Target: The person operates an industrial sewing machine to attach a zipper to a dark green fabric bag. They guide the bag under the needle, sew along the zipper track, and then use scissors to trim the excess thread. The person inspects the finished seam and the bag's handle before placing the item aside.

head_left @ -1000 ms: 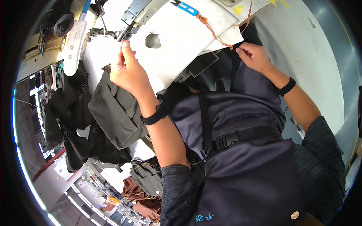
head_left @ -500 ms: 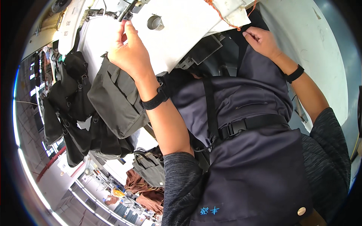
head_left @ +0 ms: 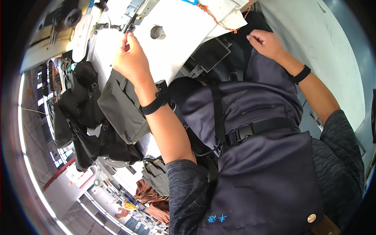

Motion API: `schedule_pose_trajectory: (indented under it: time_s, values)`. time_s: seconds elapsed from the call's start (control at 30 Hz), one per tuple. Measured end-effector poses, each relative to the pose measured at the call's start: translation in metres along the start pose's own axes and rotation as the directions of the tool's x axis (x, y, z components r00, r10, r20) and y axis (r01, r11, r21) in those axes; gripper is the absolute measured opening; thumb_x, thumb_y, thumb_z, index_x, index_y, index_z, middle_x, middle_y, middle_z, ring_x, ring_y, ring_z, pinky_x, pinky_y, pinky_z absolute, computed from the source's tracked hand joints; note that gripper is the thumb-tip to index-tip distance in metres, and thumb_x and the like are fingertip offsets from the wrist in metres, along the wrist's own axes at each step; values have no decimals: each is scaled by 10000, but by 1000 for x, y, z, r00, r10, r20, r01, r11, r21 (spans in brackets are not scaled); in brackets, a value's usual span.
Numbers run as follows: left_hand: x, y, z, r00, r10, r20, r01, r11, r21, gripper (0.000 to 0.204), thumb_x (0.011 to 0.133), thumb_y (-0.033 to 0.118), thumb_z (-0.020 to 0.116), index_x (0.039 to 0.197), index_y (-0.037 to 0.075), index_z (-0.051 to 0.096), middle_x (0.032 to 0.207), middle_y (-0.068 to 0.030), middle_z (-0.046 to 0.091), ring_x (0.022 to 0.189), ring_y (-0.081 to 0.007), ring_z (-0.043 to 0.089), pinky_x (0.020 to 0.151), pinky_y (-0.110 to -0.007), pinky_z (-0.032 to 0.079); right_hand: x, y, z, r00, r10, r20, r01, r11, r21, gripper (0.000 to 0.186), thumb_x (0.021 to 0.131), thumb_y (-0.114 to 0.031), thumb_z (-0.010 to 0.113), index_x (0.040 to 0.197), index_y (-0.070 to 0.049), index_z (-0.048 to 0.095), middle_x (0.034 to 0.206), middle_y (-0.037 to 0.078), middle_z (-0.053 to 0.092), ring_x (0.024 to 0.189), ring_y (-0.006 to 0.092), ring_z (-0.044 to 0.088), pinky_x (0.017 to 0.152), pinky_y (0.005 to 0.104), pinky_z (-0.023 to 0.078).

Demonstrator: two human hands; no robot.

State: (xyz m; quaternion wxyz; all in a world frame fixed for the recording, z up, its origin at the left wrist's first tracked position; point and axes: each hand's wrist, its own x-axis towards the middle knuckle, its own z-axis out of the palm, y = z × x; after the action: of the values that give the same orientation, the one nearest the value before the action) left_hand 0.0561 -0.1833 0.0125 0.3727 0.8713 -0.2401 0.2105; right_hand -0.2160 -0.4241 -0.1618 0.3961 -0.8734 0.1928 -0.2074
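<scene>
My left hand is raised over the white work table, its thumb and fingertips pinched together right below the foot of a sewing machine. What the fingertips hold, if anything, is too small to make out. Beside the left wrist hangs a dark olive fabric bag with a flat bottom. My right hand rests by my dark-clad knee with the fingers curled in, and nothing shows in it. A small round metal cup sits on the table right of the left hand.
Several black fabric pieces with metal rings hang at the left. An orange cord trails over the table's right edge. Lower down lie a grey-green bag and brown fabric. A large white curved surface stands at the right.
The view has shifted slightly, showing more of the machine at the upper left and a blue item at the top. My left hand stays at the machine foot; the right hand stays curled.
</scene>
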Motion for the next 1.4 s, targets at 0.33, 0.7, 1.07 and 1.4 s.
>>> schedule_pose_trajectory:
  time_s: [0.33,0.7,1.07,1.4]
  values:
    - [3,6,-3,996,-82,-33,83,997,5,223,947,145,741,1013,-64,782,811,-70,763,703,-107,705,675,-242,563,1,20,3,999,3,-33,1,995,96,206,965,-230,700,847,-71,645,683,51,602,548,186,544,543,311,445]
    - [-6,-10,-18,996,-41,-74,41,999,-9,190,922,156,752,907,-31,773,686,-36,687,618,-84,604,594,-254,473,7,7,2,1000,14,2,-14,999,53,188,954,-198,715,849,-60,644,700,61,624,546,172,557,536,312,437]
    - [-75,7,-45,998,-56,-9,55,993,-109,106,940,63,749,1012,-6,785,788,-10,722,677,-43,613,619,-194,468,25,-108,-19,852,-89,516,-71,957,282,132,1013,-115,641,1054,-2,695,832,34,653,709,73,555,664,243,477]
    - [-95,23,-44,965,233,120,-222,970,-95,155,881,-48,752,1028,-3,777,952,-122,770,742,-151,707,581,-258,546,62,-195,29,840,-126,528,-387,544,745,329,1094,-173,535,1338,40,598,1092,116,722,961,140,689,886,292,567]
